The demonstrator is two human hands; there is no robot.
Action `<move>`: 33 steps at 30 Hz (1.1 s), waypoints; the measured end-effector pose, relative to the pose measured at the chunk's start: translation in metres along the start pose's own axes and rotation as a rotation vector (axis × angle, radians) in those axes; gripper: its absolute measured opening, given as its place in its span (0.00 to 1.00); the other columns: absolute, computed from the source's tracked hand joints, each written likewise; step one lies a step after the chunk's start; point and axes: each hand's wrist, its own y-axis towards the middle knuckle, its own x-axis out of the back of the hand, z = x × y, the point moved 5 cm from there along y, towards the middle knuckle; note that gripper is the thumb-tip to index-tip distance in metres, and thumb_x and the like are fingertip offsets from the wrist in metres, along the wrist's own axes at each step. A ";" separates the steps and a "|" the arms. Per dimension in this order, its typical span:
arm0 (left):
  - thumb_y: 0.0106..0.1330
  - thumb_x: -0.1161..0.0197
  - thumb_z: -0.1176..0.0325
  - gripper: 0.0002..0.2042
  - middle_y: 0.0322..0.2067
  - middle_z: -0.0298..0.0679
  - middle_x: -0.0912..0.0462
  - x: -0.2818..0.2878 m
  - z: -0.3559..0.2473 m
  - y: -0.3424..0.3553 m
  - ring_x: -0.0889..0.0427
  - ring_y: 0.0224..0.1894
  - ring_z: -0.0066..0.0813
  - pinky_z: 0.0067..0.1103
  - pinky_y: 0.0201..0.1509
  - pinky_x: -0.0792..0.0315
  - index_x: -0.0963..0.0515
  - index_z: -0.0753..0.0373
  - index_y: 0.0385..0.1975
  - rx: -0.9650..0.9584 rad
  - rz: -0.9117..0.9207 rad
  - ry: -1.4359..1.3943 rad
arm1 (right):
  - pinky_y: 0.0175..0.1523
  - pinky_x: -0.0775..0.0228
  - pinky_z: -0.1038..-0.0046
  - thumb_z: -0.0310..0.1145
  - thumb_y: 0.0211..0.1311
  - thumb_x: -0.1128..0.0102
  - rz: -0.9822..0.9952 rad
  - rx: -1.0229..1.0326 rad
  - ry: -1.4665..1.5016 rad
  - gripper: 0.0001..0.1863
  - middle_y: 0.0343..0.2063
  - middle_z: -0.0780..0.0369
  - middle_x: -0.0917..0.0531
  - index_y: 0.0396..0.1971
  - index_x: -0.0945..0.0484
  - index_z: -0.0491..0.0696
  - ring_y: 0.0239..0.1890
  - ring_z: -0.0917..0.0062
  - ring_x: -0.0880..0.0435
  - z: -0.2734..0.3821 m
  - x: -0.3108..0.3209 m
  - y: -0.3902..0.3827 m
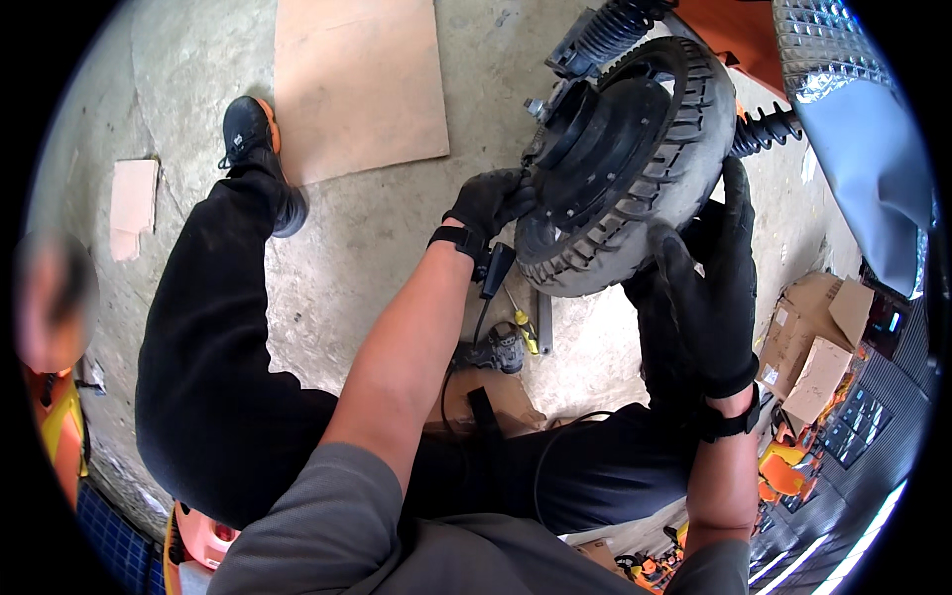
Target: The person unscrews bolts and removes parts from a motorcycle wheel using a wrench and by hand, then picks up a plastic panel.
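A wheel (603, 154) with a chunky, dusty tyre (666, 164) and a black hub stands tilted in front of me. A threaded axle end with a nut (536, 109) sticks out of its left side. My left hand (493, 201), in a black glove, is closed at the wheel's left edge, below the axle. Whatever its fingertips pinch is hidden. On the other side, my right hand (706, 288), also gloved, lies along the tyre with fingers stretched and thumb apart. Black coil springs (613, 38) flank the wheel.
A yellow-handled screwdriver (526, 332) and a grey metal bar (545, 323) lie beneath the wheel, near a dark power tool (504, 349). Flat cardboard (362, 89) covers floor ahead. An opened box (813, 337) sits at right. Another person (58, 327) is at far left.
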 end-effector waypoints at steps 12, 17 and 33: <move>0.71 0.49 0.71 0.10 0.37 0.44 0.18 0.002 0.000 0.004 0.17 0.37 0.32 0.25 0.44 0.18 0.24 0.69 0.42 -0.030 -0.034 0.121 | 0.44 0.24 0.74 0.21 0.61 0.43 -0.003 0.001 0.007 0.40 0.41 0.53 0.18 0.70 0.53 0.45 0.39 0.76 0.18 0.001 0.000 0.001; 0.68 0.44 0.72 0.07 0.36 0.43 0.18 0.004 0.001 0.009 0.17 0.37 0.30 0.25 0.43 0.18 0.23 0.68 0.41 -0.065 -0.084 0.097 | 0.41 0.24 0.75 0.21 0.61 0.42 -0.020 0.004 0.001 0.40 0.39 0.55 0.18 0.70 0.52 0.45 0.37 0.77 0.18 -0.002 0.000 0.000; 0.69 0.46 0.70 0.11 0.37 0.46 0.18 -0.002 -0.008 -0.003 0.16 0.38 0.34 0.28 0.46 0.19 0.24 0.71 0.42 -0.085 0.008 0.101 | 0.39 0.24 0.76 0.19 0.59 0.43 -0.020 -0.008 0.004 0.42 0.36 0.57 0.19 0.70 0.54 0.45 0.34 0.78 0.19 0.003 -0.001 0.000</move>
